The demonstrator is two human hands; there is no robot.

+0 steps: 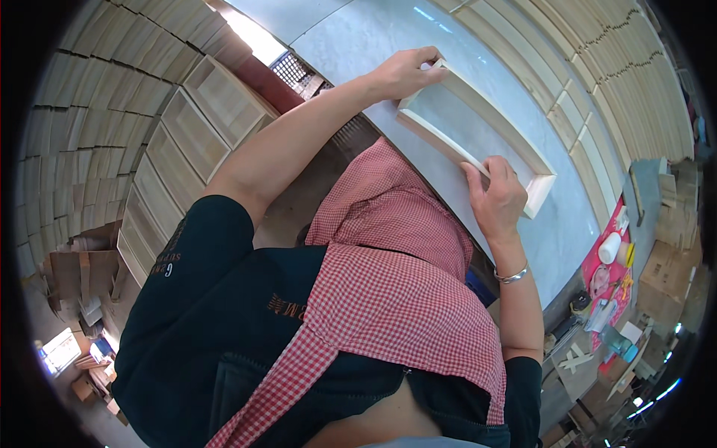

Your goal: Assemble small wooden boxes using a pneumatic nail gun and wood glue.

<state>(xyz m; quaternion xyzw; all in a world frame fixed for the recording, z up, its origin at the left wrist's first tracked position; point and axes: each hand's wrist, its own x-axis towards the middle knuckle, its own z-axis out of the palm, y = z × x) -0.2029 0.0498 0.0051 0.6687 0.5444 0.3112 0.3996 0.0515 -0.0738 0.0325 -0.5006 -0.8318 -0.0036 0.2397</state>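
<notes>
A shallow rectangular frame of pale wood (502,123) is held over a white, marble-patterned tabletop (358,33). The tabletop shows through its middle, where I see no bottom panel. My left hand (409,72) is closed on the frame's far-left end, thumb and fingers pinching the corner. Around the near long side, toward its right end, my right hand (499,196) is wrapped with the thumb on top. The fingers of that hand are partly hidden behind the wood. Whether the frame rests on the tabletop or is slightly lifted, I cannot tell.
Long pale wood strips (556,89) lie along the table's far side, beside stacked boards (635,71). Open wooden boxes (179,131) are piled at left, before a wall of stacked boards (82,127). At right are a white bottle (609,248), a blue-capped bottle (618,343) and cardboard (667,270).
</notes>
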